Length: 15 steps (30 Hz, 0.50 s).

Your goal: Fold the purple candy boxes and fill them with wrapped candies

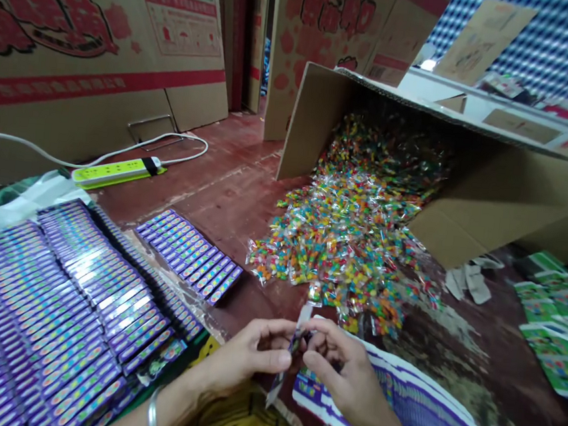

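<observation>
- Two hands meet at the bottom edge. The left hand [245,355] and right hand [343,373] each pinch one small purple carton [296,340] between thumb and fingertips, holding it edge-on just above the lap.
- By that grip, the fold should go best with the thumbs close to the crease and the pale flap [304,314] left free, so the card bends square instead of buckling.
- One silver bangle [154,418] sits on the left wrist.
- One stack of flat purple blanks [425,414] lies under the right forearm.
- To the left, closed purple boxes lie in two groups, a broad field [54,305] and a small batch [189,254]. Both hold too many to count.
- Beyond the hands, one heap of coloured sweet packets [353,226], likely hundreds, spills from one tipped cardboard box [491,193].
- Farther left lies one green power strip [117,171], with printed shipping cartons [80,33] standing behind it.
</observation>
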Each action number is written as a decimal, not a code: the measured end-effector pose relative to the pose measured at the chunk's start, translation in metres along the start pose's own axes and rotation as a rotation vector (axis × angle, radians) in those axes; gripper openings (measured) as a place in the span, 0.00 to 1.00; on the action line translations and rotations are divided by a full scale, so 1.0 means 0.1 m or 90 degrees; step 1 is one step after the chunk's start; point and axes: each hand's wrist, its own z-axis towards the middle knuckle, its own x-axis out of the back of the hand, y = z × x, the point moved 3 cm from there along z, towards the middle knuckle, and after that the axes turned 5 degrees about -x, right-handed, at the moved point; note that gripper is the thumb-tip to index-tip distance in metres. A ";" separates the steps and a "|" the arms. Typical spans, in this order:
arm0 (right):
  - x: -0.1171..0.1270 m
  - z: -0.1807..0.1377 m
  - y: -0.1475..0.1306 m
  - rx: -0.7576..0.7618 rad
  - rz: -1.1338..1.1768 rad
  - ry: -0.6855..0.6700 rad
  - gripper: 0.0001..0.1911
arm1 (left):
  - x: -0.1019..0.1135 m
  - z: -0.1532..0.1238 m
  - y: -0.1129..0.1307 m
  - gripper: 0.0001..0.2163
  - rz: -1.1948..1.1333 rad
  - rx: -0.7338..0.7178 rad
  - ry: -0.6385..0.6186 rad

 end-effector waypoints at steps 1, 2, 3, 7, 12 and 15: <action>0.01 0.01 -0.02 -0.028 0.004 -0.038 0.10 | 0.01 -0.03 -0.02 0.25 -0.009 0.020 -0.018; 0.00 0.01 -0.03 -0.061 0.011 -0.090 0.07 | 0.02 -0.06 -0.04 0.24 -0.009 0.040 -0.032; -0.01 0.02 -0.04 -0.093 0.016 -0.148 0.06 | 0.02 -0.08 -0.06 0.23 -0.003 0.059 -0.039; -0.02 0.07 -0.02 -0.137 0.057 -0.136 0.08 | 0.08 -0.12 -0.07 0.16 0.031 0.050 0.026; -0.13 0.14 0.09 -0.028 0.094 0.160 0.14 | 0.13 -0.06 -0.04 0.13 0.052 -0.069 0.194; -0.30 0.14 0.19 -0.023 0.083 0.190 0.13 | 0.16 -0.04 -0.11 0.12 0.066 -0.102 0.286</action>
